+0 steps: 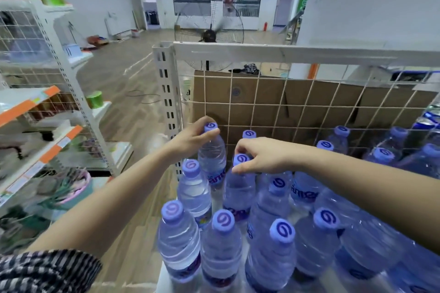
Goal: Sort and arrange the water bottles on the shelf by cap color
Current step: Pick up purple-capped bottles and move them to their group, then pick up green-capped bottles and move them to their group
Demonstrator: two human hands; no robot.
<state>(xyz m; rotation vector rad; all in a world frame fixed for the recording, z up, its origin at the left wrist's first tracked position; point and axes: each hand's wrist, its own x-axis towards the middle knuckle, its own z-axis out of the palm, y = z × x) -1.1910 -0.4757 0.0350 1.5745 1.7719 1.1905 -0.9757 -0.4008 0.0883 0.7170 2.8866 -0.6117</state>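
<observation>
Here: white shelf (164, 276) | wire-grid back (309, 107) | wooden floor (133, 74)

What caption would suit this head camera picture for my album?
Two bare hands, left hand and right hand, each grip a purple-capped water bottle on a wire-backed shelf.

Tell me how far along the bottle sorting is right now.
Done: purple-capped bottles already stand grouped on the shelf. In hand: left hand grips one bottle's cap, right hand pinches another cap. Left: placing both; far-right bottles are blurry.
</observation>
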